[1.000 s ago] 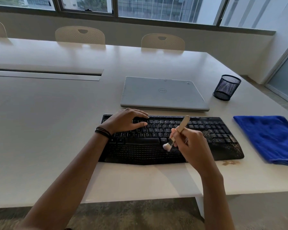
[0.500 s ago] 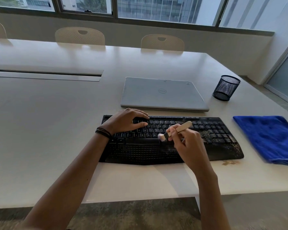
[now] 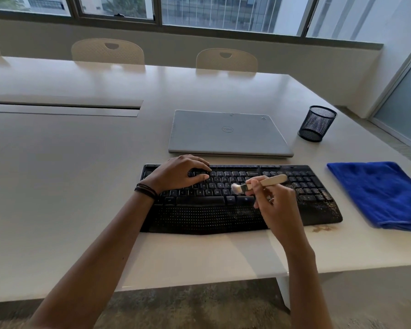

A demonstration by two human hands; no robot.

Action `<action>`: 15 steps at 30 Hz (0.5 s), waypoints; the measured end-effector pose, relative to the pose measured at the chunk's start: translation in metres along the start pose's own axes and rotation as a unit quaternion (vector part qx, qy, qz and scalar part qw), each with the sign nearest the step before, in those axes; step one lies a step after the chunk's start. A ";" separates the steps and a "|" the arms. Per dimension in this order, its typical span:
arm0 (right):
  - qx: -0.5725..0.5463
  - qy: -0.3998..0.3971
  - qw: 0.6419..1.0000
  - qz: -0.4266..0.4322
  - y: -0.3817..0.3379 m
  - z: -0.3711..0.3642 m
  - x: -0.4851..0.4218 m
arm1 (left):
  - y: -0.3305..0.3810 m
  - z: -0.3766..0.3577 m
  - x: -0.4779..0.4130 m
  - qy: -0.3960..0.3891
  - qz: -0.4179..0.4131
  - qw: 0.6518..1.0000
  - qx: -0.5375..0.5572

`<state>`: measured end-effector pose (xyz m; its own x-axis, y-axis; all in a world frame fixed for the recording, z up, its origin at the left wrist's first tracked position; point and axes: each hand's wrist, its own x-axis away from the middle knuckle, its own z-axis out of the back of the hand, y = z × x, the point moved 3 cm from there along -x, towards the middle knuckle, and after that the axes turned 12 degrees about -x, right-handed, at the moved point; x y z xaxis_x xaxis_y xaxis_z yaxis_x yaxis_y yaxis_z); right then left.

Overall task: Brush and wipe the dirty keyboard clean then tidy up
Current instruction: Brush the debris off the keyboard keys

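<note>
White bench [image 3: 57,186] spans the room. Pale perforated chairs [image 3: 107,52] line its far edge. Windows [image 3: 223,13] run along the far wall, admitting daylight. Grey speckled floor [image 3: 199,307] nearside.

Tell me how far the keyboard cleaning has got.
Done: the keyboard looks free of grit on its left half. In hand: the right hand holds the brush, bristles at the middle keys; the left hand rests on the left keys. Left: grit on the right end, crumbs on the table, wiping with the blue cloth, tidying.
</note>
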<state>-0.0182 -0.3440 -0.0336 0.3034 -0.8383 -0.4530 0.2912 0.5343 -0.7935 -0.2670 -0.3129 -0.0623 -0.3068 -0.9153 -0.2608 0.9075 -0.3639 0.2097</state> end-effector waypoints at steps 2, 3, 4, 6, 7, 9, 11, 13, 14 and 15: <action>0.011 -0.029 1.000 -0.003 0.003 -0.007 0.003 | 0.000 0.000 0.000 -0.001 0.002 1.000 0.000; 0.018 -0.044 0.999 -0.007 0.005 -0.010 0.004 | 0.000 0.000 0.000 -0.002 0.003 1.000 -0.001; 0.024 -0.056 0.998 -0.012 0.006 -0.011 0.004 | 0.000 0.000 0.000 -0.003 0.004 1.000 -0.002; 0.025 -0.072 0.997 -0.018 0.005 -0.009 0.004 | 0.001 0.000 0.001 -0.005 0.003 1.000 -0.001; 0.021 -0.073 0.997 -0.018 0.003 -0.007 0.004 | 0.001 0.001 0.001 -0.005 0.003 1.000 -0.001; 0.016 -0.056 0.998 -0.004 0.001 -0.003 0.003 | 0.001 0.001 0.001 -0.006 0.003 1.000 -0.002; 0.018 -0.039 0.999 0.013 0.002 -0.002 0.004 | 0.000 0.000 0.000 -0.006 0.004 1.000 -0.003; 0.025 -0.050 0.998 0.018 0.005 -0.004 0.005 | 0.000 0.000 0.000 -0.007 0.005 1.000 -0.004; 0.025 -0.061 0.998 0.013 0.006 -0.005 0.006 | 0.001 0.000 0.000 -0.008 0.004 1.000 -0.006; 0.018 -0.072 0.997 0.003 0.006 -0.005 0.006 | 0.001 0.000 0.000 -0.007 0.004 1.000 -0.007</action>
<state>-0.0187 -0.3466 -0.0433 0.4306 -0.8127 -0.3926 0.3210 0.5445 -0.7749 -0.2661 -0.3130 -0.0620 -0.3043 -0.9204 -0.2453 0.9136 -0.3550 0.1984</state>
